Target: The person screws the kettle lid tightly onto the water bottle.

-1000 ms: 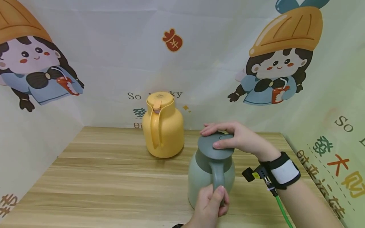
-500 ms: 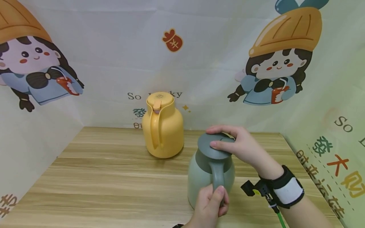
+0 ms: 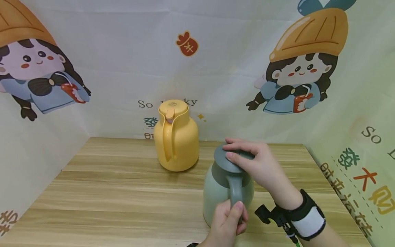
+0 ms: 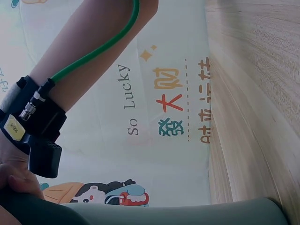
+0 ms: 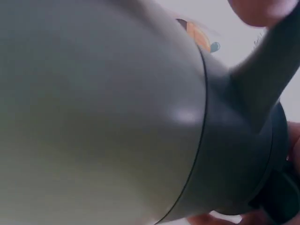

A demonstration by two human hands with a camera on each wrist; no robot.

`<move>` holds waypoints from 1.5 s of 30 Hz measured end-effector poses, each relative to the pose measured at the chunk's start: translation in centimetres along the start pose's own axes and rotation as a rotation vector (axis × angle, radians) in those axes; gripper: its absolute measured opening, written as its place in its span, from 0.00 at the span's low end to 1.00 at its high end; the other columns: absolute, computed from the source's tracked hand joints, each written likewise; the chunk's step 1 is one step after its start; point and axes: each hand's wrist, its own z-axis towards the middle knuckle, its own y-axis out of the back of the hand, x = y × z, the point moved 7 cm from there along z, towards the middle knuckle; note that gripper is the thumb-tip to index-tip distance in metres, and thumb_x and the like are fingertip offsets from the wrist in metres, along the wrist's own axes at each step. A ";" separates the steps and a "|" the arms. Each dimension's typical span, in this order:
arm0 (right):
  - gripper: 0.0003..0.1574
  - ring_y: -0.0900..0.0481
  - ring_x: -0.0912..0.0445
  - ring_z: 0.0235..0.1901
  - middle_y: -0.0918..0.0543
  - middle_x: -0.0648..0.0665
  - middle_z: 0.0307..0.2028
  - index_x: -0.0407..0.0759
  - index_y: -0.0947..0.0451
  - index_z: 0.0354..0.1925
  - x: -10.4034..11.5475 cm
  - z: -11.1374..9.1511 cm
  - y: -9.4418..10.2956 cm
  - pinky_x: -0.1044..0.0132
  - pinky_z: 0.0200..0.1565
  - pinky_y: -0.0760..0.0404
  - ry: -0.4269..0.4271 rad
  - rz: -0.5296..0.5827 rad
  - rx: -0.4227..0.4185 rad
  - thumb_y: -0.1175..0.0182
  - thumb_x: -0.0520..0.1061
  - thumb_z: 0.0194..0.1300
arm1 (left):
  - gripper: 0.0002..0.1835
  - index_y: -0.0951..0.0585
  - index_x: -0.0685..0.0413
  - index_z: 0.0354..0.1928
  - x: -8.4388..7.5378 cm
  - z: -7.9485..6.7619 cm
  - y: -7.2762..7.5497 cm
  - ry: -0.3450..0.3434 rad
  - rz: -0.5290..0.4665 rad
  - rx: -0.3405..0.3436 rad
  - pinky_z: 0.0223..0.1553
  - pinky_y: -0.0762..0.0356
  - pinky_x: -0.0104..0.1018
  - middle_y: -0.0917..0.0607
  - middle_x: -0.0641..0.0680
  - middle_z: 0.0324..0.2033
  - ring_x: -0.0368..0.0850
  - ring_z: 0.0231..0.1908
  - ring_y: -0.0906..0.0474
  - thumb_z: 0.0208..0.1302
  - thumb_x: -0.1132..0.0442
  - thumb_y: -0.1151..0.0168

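A pale green thermos jug (image 3: 213, 195) with a dark grey-green top stands upright on the table, its handle (image 3: 236, 185) facing me. My left hand (image 3: 223, 221) grips that handle low down, thumb on its near side. My right hand (image 3: 260, 163) holds the round lid (image 3: 223, 159), thumb on top and fingers reaching over the far right side. In the right wrist view the jug body (image 5: 117, 117) fills most of the picture, with fingertips partly seen around the lid end. In the left wrist view the jug's side (image 4: 211, 214) lies along the bottom edge.
A yellow thermos jug (image 3: 183, 147) stands upright at the back, left of the green one, handle forward. The wooden table (image 3: 108, 199) is bounded by a printed cloth backdrop (image 3: 123, 68) at the back and both sides. A green cable (image 4: 98, 49) runs from the right wrist camera.
My right hand has turned clockwise over the lid, its wrist swinging down toward me. A mark on the lid has shifted slightly toward me. The left hand and jug body stay still.
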 end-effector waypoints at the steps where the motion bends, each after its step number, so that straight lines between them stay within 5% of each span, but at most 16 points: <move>1: 0.12 0.32 0.58 0.55 0.24 0.52 0.52 0.52 0.19 0.43 0.2 -0.2 0.0 0.54 0.55 0.34 0.003 -0.022 -0.026 0.37 0.48 0.59 | 0.17 0.34 0.66 0.20 0.0 0.0 0.0 -0.002 0.001 0.000 0.08 0.46 0.23 0.39 0.58 0.04 0.36 0.09 0.43 0.66 0.78 0.66; 9: 0.11 0.31 0.52 0.54 0.23 0.46 0.50 0.46 0.20 0.43 2.1 -1.3 -0.7 0.52 0.53 0.32 0.132 -0.304 -0.228 0.39 0.44 0.60 | 0.17 0.33 0.66 0.20 0.2 0.0 0.0 -0.016 0.009 -0.007 0.08 0.46 0.24 0.38 0.57 0.04 0.37 0.08 0.43 0.66 0.78 0.66; 18: 0.11 0.33 0.50 0.55 0.25 0.45 0.52 0.46 0.21 0.44 2.0 -1.5 -1.0 0.49 0.53 0.33 0.101 -0.306 -0.214 0.42 0.41 0.61 | 0.16 0.32 0.67 0.21 0.6 -0.2 0.2 -0.013 0.008 -0.017 0.07 0.45 0.24 0.38 0.58 0.04 0.43 0.06 0.43 0.66 0.78 0.66; 29: 0.24 0.40 0.51 0.61 0.32 0.49 0.59 0.51 0.27 0.54 1.1 -0.9 0.0 0.46 0.58 0.42 0.056 -0.099 0.117 0.38 0.48 0.59 | 0.17 0.33 0.66 0.20 0.0 0.1 0.2 -0.022 0.019 -0.008 0.08 0.45 0.23 0.38 0.58 0.04 0.38 0.07 0.43 0.66 0.78 0.66; 34: 0.33 0.45 0.52 0.63 0.36 0.49 0.62 0.51 0.34 0.61 1.4 -0.2 1.2 0.45 0.59 0.46 0.265 0.010 0.291 0.36 0.47 0.57 | 0.17 0.33 0.67 0.20 0.0 0.1 0.1 0.000 0.001 -0.010 0.08 0.45 0.23 0.38 0.58 0.05 0.37 0.08 0.43 0.66 0.78 0.66; 39: 0.46 0.49 0.42 0.64 0.39 0.38 0.64 0.38 0.38 0.62 1.3 1.0 1.4 0.46 0.61 0.48 0.509 0.193 0.511 0.41 0.65 0.57 | 0.16 0.33 0.67 0.21 0.2 0.1 0.1 -0.012 -0.006 -0.008 0.07 0.46 0.24 0.38 0.58 0.04 0.37 0.08 0.43 0.66 0.78 0.66; 45: 0.51 0.49 0.40 0.64 0.40 0.35 0.63 0.39 0.35 0.61 -0.2 2.3 0.6 0.42 0.58 0.45 0.532 0.258 0.648 0.44 0.72 0.51 | 0.16 0.33 0.67 0.21 0.3 0.0 0.1 0.001 -0.015 -0.012 0.07 0.45 0.24 0.38 0.59 0.04 0.37 0.08 0.42 0.66 0.78 0.66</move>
